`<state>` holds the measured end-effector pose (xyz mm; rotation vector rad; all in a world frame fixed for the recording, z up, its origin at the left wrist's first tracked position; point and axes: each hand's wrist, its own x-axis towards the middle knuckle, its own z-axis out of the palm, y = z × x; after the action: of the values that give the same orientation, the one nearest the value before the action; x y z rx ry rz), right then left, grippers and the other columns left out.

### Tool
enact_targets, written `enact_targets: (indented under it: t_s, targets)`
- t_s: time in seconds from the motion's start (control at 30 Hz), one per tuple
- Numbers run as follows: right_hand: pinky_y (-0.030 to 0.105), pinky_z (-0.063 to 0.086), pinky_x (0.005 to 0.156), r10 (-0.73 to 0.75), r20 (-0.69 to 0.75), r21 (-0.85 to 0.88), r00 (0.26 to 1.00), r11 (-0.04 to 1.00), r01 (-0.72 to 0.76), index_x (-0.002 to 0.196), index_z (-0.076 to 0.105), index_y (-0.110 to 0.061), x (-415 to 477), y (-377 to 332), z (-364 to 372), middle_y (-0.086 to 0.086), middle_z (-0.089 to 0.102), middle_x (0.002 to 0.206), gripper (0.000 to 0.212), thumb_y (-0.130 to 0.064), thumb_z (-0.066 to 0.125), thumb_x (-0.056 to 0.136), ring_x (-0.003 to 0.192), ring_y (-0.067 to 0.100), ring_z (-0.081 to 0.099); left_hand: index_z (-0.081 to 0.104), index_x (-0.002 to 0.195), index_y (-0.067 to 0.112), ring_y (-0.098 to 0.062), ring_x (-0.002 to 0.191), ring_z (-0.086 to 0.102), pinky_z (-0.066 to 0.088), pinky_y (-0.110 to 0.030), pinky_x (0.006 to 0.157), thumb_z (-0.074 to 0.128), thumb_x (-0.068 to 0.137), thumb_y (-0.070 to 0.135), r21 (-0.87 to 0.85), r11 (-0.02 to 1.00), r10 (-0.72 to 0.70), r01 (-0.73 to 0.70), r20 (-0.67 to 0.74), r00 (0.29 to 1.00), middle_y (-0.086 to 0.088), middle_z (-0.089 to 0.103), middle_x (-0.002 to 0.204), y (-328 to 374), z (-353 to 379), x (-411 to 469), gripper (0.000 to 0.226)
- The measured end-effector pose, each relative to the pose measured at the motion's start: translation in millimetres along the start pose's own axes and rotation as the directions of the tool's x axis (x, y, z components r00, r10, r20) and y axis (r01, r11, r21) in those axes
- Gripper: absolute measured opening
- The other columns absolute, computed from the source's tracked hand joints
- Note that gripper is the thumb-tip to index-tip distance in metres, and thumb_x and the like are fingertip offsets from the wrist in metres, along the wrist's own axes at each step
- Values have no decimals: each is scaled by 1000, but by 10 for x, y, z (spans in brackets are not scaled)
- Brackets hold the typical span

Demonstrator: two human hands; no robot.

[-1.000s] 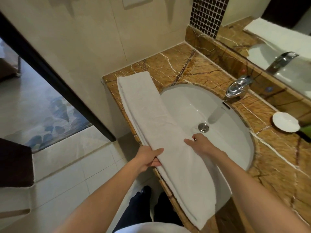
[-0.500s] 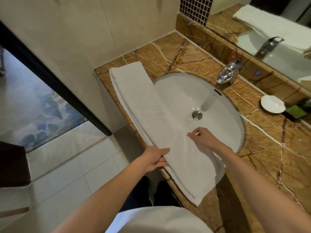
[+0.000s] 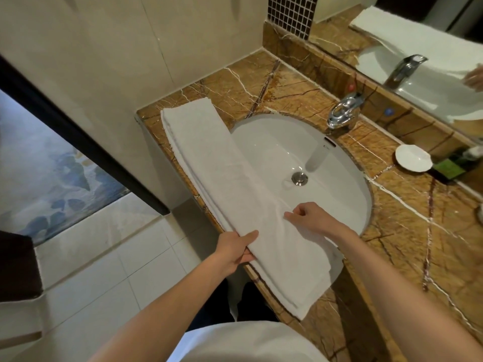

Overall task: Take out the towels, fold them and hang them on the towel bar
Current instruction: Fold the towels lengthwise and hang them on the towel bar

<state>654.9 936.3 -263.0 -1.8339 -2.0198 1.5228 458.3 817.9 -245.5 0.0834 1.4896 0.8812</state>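
Brown marble countertop [image 3: 418, 231], white basin [image 3: 274, 145] sunk at centre. Chrome faucet [image 3: 343, 111] at 1 o'clock, white soap dish [image 3: 412, 156] at 3 o'clock, mirror [image 3: 418, 35] behind them; all well apart from the hands. Folded white towel [image 3: 227, 189] lies lengthwise from 11 to 5 o'clock along the counter's front edge, overlapping the basin rim. Tiled floor [image 3: 104, 270] open at 8 o'clock. Left hand [image 3: 234, 250] grips the towel's outer edge, thumb on top, fingers beneath. Right hand [image 3: 311, 218], fingers curled, pinches the top layer on the basin side.
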Motion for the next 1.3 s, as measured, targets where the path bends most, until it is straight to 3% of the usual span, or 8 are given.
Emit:
enact_targets:
  t_s: [0.1, 0.27, 0.37, 0.53, 0.83, 0.97, 1.07, 1.3]
  targets:
    - [29, 26, 50, -30, 38, 65, 999, 997, 28, 60, 25, -25, -74, 16, 12, -8, 27, 53, 45, -48, 60, 77, 49, 14, 26, 61, 102, -1, -25, 85, 70, 60, -37, 67, 71, 83, 9, 18, 1000, -13, 12, 21, 1000, -15, 71, 99, -5, 0, -19, 23]
    - [20, 36, 61, -140, -10, 31, 990, 990, 141, 73, 54, -13, -143, -37, 57, -8, 51, 71, 26, -33, 65, 86, 64, 6, 47, 61, 107, -2, -27, 88, 70, 59, -41, 74, 69, 85, 6, 24, 999, -29, 28, 40, 999, -16, 71, 101, -29, -16, -26, 25]
    - [25, 26, 52, -114, -59, -86, 992, 990, 109, 65, 42, -9, -187, -52, 89, 2, 39, 63, 41, -36, 63, 87, 57, 13, 36, 60, 108, -1, -26, 88, 70, 59, -39, 73, 67, 86, 7, 29, 999, -34, 33, 41, 999, -16, 71, 101, -35, -20, -18, 25]
    - [18, 21, 39, -1, 12, -189, 1000, 982, 3, 54, 31, -17, -292, 34, -22, -9, 31, 42, 55, -52, 63, 83, 34, 6, 30, 60, 110, -3, -28, 91, 69, 58, -41, 76, 67, 87, 7, 28, 999, -34, 32, 38, 999, -17, 70, 104, -41, -23, -8, 26]
    - [28, 21, 48, -30, -45, 54, 999, 998, 32, 56, 31, -19, -248, 188, -178, -7, 28, 48, 53, -48, 67, 82, 43, 10, 28, 61, 103, 0, -28, 88, 69, 59, -40, 72, 68, 85, 7, 6, 1000, -15, 14, 35, 999, -17, 69, 102, -61, 2, -2, 20]
    - [28, 49, 58, 61, 131, 345, 989, 933, -103, 73, 66, -3, -277, 194, -222, 6, 70, 75, 45, -47, 72, 78, 64, 24, 66, 62, 100, 0, -28, 85, 70, 60, -39, 69, 72, 83, 9, 22, 1000, -11, 10, 12, 1000, -17, 70, 99, -74, 15, 24, 21]
    - [30, 56, 72, 61, 233, 523, 970, 833, -178, 89, 76, -7, -269, 205, -262, 11, 74, 99, 44, -44, 82, 66, 91, 25, 71, 62, 95, 0, -27, 80, 71, 60, -37, 63, 74, 80, 10, 20, 1000, -9, 9, -8, 1000, -17, 70, 97, -74, 18, 30, 21]
    - [25, 53, 62, 54, 183, 476, 982, 869, -137, 76, 75, -9, -281, 251, -345, 10, 74, 88, 47, -51, 85, 59, 81, 26, 72, 62, 96, 1, -27, 79, 71, 60, -40, 65, 76, 79, 12, -6, 1000, 7, -7, -14, 1000, -15, 71, 94, -79, 32, 12, 25]
